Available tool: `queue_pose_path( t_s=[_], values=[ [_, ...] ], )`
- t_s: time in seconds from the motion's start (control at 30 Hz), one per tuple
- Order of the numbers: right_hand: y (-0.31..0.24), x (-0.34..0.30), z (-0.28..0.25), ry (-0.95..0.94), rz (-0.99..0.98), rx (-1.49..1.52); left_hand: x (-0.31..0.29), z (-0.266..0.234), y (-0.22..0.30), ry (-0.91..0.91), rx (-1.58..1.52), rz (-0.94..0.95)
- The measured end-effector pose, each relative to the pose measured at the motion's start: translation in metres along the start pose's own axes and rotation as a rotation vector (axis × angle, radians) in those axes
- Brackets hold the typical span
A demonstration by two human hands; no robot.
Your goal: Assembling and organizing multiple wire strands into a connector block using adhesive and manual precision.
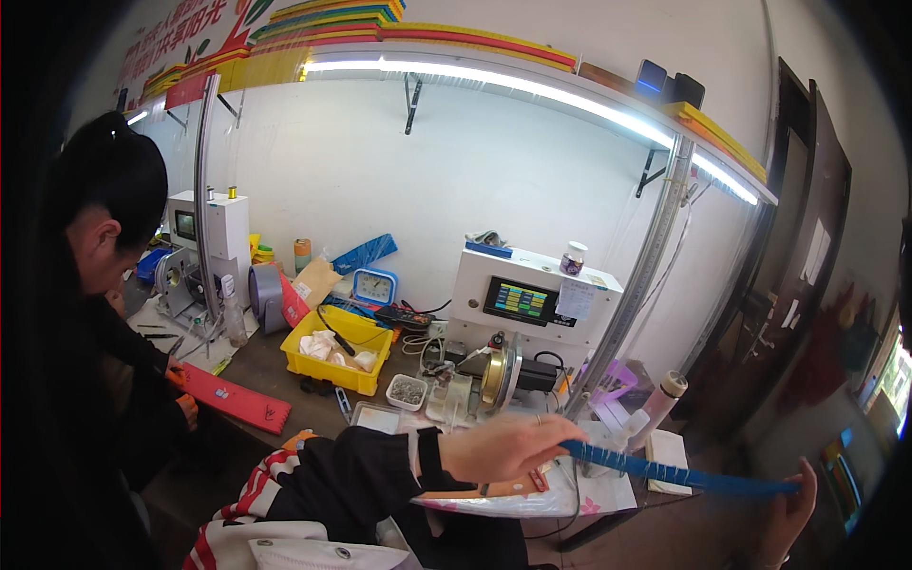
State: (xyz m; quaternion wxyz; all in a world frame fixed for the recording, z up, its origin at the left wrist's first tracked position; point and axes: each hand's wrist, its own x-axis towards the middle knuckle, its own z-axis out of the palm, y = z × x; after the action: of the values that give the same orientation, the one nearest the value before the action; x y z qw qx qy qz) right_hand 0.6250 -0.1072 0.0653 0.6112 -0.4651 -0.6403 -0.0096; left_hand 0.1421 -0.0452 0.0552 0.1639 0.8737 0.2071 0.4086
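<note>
Blue strip stretches over and past the right end of the desk, its left end pinched by the left hand, its other by the right hand, seemingly a positioning step, next calling for paired movement.

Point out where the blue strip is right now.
In the head view, the blue strip is at lower right, its left end in the left hand, its right end at the right hand, passing in front of the white pad.
</note>
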Motion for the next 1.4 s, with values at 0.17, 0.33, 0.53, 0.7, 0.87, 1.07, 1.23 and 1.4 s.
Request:
queue_pose_path(
  t_s=[0.17, 0.33, 0.53, 0.7, 0.87, 1.07, 1.23, 1.4],
  values=[
    [-0.004, 0.053, 0.022, -0.010, -0.386, -0.157, -0.001, -0.068, 0.027, 0.275, 0.260, -0.046],
    [-0.063, 0.089, 0.092, -0.046, -0.474, 0.058, -0.008, -0.117, 0.036, 0.654, 0.222, -0.050],
    [-0.118, 0.103, 0.156, -0.160, -0.384, 0.281, -0.035, -0.150, 0.043, 0.822, 0.232, -0.022],
    [-0.099, 0.125, 0.171, -0.096, -0.495, 0.309, -0.046, -0.156, 0.050, 0.894, 0.563, 0.021],
    [-0.105, 0.129, 0.164, -0.037, -0.521, 0.399, -0.042, -0.164, 0.071, 0.847, 0.502, 0.054],
    [-0.111, 0.128, 0.160, -0.017, -0.353, 0.479, -0.021, -0.157, 0.089, 0.778, 0.385, 0.214],
    [-0.109, 0.131, 0.134, -0.008, -0.348, 0.708, 0.005, -0.145, 0.108, 0.698, 0.556, 0.288],
    [-0.074, 0.123, 0.095, 0.051, -0.311, 0.813, 0.044, -0.118, 0.118, 0.546, 0.724, 0.388]
  ],
)
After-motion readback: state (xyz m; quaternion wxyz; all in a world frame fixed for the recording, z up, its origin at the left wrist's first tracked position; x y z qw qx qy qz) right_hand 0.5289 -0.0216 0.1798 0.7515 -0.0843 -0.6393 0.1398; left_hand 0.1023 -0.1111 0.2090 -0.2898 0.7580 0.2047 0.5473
